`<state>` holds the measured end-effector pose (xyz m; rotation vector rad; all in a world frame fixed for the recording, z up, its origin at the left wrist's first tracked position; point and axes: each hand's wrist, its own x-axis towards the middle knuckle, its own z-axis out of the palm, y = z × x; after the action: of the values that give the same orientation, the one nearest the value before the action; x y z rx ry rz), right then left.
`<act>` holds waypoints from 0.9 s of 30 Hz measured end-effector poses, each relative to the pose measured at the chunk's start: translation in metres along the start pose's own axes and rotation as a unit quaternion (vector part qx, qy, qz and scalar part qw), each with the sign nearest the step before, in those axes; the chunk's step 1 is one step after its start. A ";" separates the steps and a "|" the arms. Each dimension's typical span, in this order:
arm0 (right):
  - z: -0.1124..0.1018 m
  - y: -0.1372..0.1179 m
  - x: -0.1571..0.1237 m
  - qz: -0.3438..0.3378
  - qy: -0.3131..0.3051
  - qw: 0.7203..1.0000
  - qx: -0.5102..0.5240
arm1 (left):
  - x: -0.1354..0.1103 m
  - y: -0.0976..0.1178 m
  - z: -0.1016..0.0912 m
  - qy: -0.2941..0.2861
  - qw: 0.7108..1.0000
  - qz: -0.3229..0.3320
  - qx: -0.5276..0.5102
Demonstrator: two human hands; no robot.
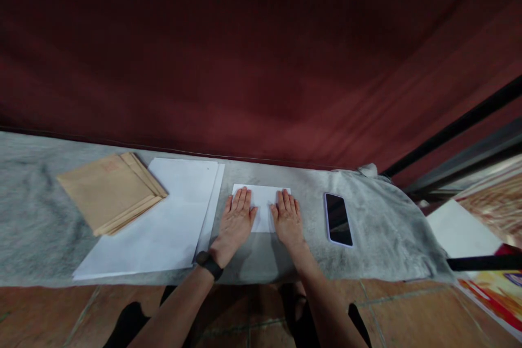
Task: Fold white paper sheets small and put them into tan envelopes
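Observation:
A small white sheet of paper point(263, 209), seemingly folded, lies flat on the grey cloth in front of me. My left hand point(237, 216) rests flat on its left part, fingers stretched out and pointing away from me. On the right part, my right hand point(287, 218) lies palm down, also with its fingers extended. The middle of the paper shows between my two thumbs. Both palms hide its side edges. To the left of my left hand is a stack of larger white paper sheets point(179, 223).
Brown envelopes point(110, 187) lie partly over the large sheets. A phone point(338, 219) with a dark screen sits at the right. The grey cloth point(383, 228) covers a narrow surface against a dark red wall point(261, 65). Black bars point(452, 125) and a printed box point(497, 288) stand right.

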<state>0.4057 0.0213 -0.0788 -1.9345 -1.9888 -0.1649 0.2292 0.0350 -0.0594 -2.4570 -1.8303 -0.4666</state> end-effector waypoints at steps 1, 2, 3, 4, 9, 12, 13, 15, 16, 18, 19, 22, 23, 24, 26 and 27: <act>0.001 0.002 -0.001 0.002 0.006 1.000 -0.002 | -0.001 -0.002 0.000 0.004 1.000 -0.003 0.002; 0.001 0.005 -0.002 0.004 0.010 1.000 -0.003 | -0.001 -0.005 0.001 0.007 1.000 -0.007 0.002; 0.001 0.007 -0.003 0.007 0.013 1.000 -0.004 | -0.002 -0.007 0.001 0.008 1.000 -0.012 0.001; 0.000 0.010 -0.004 0.010 0.015 1.000 -0.006 | -0.003 -0.009 0.002 0.008 1.000 -0.017 0.000; -0.006 0.018 -0.005 0.030 0.001 0.999 -0.026 | -0.006 -0.012 0.000 0.011 0.999 -0.040 -0.003; -0.008 0.017 -0.007 0.033 -0.002 0.999 -0.025 | -0.009 -0.005 -0.003 0.011 0.999 -0.039 0.003; -0.009 0.014 -0.008 0.032 -0.003 0.999 -0.023 | -0.011 -0.001 -0.005 0.009 1.000 -0.025 0.000; -0.008 0.008 -0.011 0.027 -0.007 0.999 -0.016 | -0.014 0.007 -0.007 -0.003 1.000 0.012 -0.008; -0.008 0.006 -0.012 0.023 -0.010 1.000 -0.012 | -0.015 0.011 -0.007 -0.013 1.000 0.026 -0.010; -0.010 0.003 -0.012 0.020 -0.010 1.000 -0.006 | -0.017 0.016 -0.007 -0.035 0.999 0.036 -0.009; -0.013 0.006 -0.011 0.025 -0.005 1.000 -0.007 | -0.018 0.017 -0.007 -0.043 0.998 0.035 -0.007; -0.027 0.028 -0.005 0.075 0.025 0.996 -0.030 | -0.017 0.016 -0.007 -0.054 0.998 0.035 -0.003; -0.034 0.040 -0.003 0.104 0.038 0.993 -0.043 | -0.017 0.015 -0.007 -0.056 0.998 0.036 -0.001; -0.041 0.053 -0.001 0.141 0.050 0.987 -0.055 | -0.016 0.014 -0.008 -0.058 0.998 0.036 0.002; -0.055 0.081 -0.002 0.212 0.051 0.973 -0.079 | -0.016 0.013 -0.009 -0.068 0.997 0.036 0.009; -0.061 0.093 -0.004 0.245 0.041 0.964 -0.090 | -0.016 0.013 -0.010 -0.073 0.997 0.037 0.013</act>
<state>0.5079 0.0027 -0.0385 -2.4246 -1.4274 -0.2959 0.2356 0.0144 -0.0524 -2.5935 -1.7742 -0.2637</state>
